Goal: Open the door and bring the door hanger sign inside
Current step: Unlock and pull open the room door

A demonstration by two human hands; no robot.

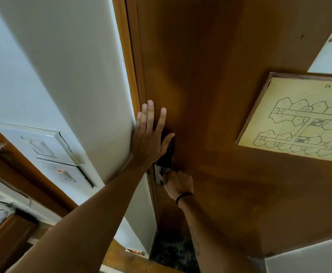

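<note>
We have our right hand (178, 182) curled tight around the lock hardware (166, 154) at the edge of the door (210, 95), fingers pinched narrow on what looks like a small metal latch or knob; the exact piece is hidden under the knuckles, so we cannot tell which. We judge the pinch is there to turn or draw the bolt.

Just above that grip, our left hand (151, 134) lies flat and spread on the door, holding nothing, its fingertips up against the frame (135, 66) and its thumb over the dark lock plate. We read this as bracing: pressing the door steadies it and takes load off the bolt while the lower hand works it.

The door is shut, its edge meeting the frame with no gap showing above the grip. Well off to the right of both hands a framed floor plan (299, 119) is fixed to the door. Left of the hands, past the white wall (72, 66), sits a switch panel (49, 150).

The hanger sign is nowhere in view; we judge it hangs on the far side, so opening comes first.
</note>
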